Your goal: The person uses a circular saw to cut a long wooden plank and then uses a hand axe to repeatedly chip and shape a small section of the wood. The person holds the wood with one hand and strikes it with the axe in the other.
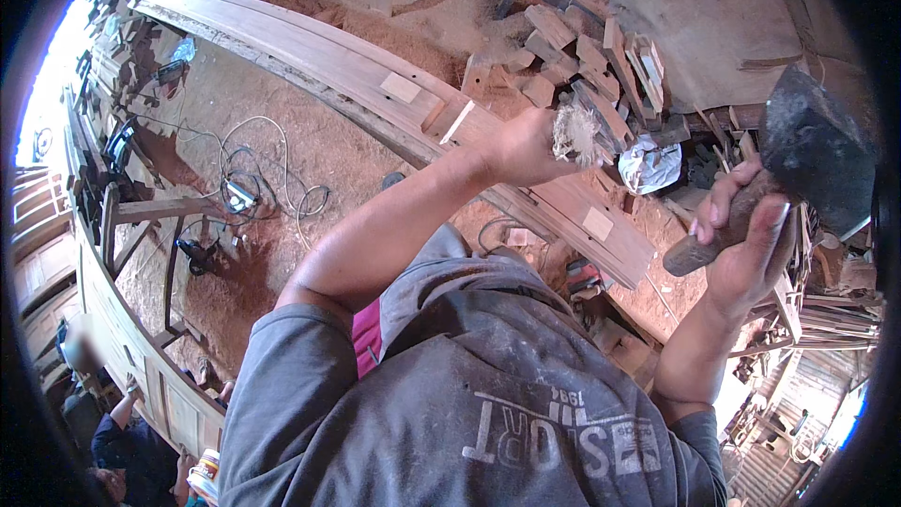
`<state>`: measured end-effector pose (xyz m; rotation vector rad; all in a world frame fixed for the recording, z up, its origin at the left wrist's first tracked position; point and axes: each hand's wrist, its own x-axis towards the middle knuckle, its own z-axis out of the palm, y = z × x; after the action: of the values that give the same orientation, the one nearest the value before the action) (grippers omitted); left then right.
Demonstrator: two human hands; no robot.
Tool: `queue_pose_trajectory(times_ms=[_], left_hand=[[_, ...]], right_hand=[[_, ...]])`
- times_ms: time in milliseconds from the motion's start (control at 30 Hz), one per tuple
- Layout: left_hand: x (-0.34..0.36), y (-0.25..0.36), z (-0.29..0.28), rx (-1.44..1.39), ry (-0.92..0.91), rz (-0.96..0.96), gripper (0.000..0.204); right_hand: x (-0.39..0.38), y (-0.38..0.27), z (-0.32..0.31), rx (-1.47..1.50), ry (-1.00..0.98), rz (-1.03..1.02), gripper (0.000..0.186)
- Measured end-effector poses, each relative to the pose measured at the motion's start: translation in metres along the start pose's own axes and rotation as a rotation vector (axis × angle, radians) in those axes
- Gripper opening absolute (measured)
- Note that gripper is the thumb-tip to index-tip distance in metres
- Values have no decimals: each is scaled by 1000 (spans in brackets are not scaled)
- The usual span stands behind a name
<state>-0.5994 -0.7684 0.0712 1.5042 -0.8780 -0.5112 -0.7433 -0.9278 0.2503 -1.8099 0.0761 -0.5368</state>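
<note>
My left hand (527,146) is closed around the upright handle of a chisel (574,134), whose frayed, mushroomed wooden end points up at me. The hand hides its blade. Below it, a long reddish-brown plank (328,54) runs from far left to near right, with pale rectangular patches and a white strip across it. Raised at the right, apart from the chisel, my right hand (751,235) grips the short wooden handle of a mallet (818,145) with a big, dark, blocky head.
Stacked wood offcuts (572,56) and a crumpled white bag (649,165) lie beyond the plank. Cables (267,178) and a power tool (195,253) are on the dusty floor at left. Another person (131,451) is beside a panelled wooden door (174,404) at lower left.
</note>
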Motion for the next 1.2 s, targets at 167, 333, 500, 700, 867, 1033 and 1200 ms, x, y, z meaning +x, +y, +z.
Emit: queue_pose_trajectory(times_ms=[167,333,500,700,867,1033,1200], left_hand=[[2,-4,1,104,-77,43,34],[6,-10,0,99,-42,248,31],[-2,-6,-8,111,-40,63,31],[-21,-28,-15,116,-10,47,27],[-17,-54,15,-87,-15,273,22],[-21,-61,2,-103,-11,224,19],[-37,-40,-6,-114,113,242,25]], right_hand=[[-7,17,6,-59,-116,23,49],[-20,64,13,-632,-255,27,50],[-10,53,-4,-624,-332,393,48],[21,-4,-26,218,65,32,46],[-22,55,21,-730,-319,-135,40],[14,36,-11,-548,-318,263,56],[20,6,-26,122,68,-44,52]])
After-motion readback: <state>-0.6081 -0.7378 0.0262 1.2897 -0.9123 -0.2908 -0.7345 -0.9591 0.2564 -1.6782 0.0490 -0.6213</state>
